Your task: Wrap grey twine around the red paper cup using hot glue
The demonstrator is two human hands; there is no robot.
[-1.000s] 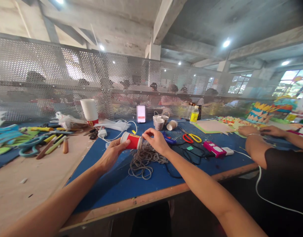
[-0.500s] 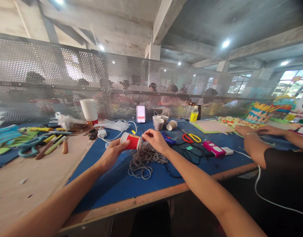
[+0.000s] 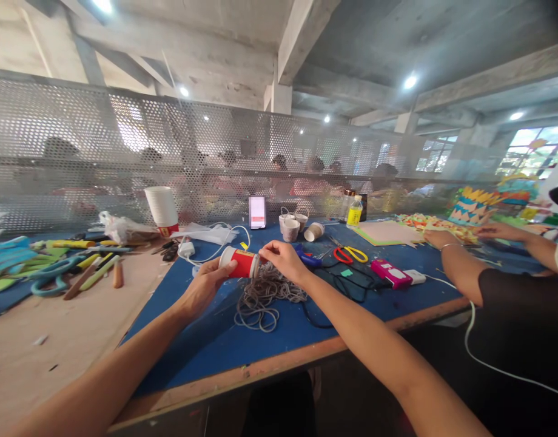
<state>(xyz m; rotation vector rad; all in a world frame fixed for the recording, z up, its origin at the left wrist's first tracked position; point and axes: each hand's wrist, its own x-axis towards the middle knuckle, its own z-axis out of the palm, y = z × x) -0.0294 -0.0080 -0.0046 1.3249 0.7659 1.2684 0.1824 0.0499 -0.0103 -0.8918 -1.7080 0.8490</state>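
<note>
My left hand (image 3: 207, 280) is closed around a red and white paper cup (image 3: 243, 263), which lies on its side in the air with its white rim to the left. Grey cord shows at the cup's right end. There the fingertips of my right hand (image 3: 282, 258) are pinched on the cord, close to the cup; the exact grip is too small to make out. Below both hands a loose, tangled heap of grey cord (image 3: 265, 297) rests on the blue table mat (image 3: 192, 346).
Small cord-covered cups (image 3: 290, 229), red and yellow scissors (image 3: 357, 254) and a pink box (image 3: 390, 274) lie beyond my right arm. A stack of paper cups (image 3: 161, 206) stands back left, tools (image 3: 117, 273) nearer. At right, a co-worker's arm (image 3: 461, 273) reaches over the table.
The whole view has shifted slightly. Both my hands keep nearly the same hold at the cup. The co-worker's far hand has moved a little.
</note>
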